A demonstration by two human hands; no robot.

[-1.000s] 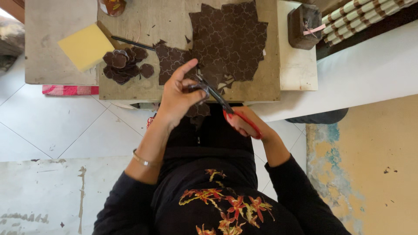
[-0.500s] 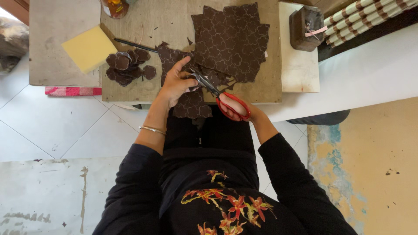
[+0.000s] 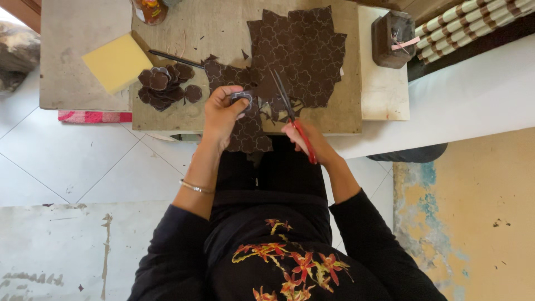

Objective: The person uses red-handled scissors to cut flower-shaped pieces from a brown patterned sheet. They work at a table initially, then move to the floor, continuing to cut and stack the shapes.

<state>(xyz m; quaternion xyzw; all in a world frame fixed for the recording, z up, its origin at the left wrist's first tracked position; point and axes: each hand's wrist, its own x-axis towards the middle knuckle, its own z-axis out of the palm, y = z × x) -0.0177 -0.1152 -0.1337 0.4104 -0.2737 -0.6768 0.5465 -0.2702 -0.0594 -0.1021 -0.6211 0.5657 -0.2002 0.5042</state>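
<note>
Since half a second ago, the left hand (image 3: 223, 114) has been raised from the hanging fabric towards the board, and the scissors (image 3: 290, 111) have been swung so that their blades now point up and away across the large sheet, instead of slanting sideways in front of the body.

A small cut-out piece (image 3: 242, 97) of dark brown patterned fabric is pinched between the left thumb and fingertips, just above the near edge of the wooden board (image 3: 223, 25). The left hand is closed on this piece, and its knuckles rest over the brown fabric strip (image 3: 245, 131) that hangs from the board's edge towards the lap. The piece lies just to the left of the scissor blades and apart from them.

The red handles of the scissors are enclosed in the right hand (image 3: 306, 139), whose fingers are curled shut around them. The blades appear nearly closed and are laid over the lower part of the large brown patterned sheet (image 3: 301, 53).

A heap of finished cut-outs (image 3: 164, 86) is seen to the left on the board, beside a yellow sponge block (image 3: 116, 61) and a thin dark stick (image 3: 175, 58). A dark wooden box (image 3: 393, 39) stands at the far right.
</note>
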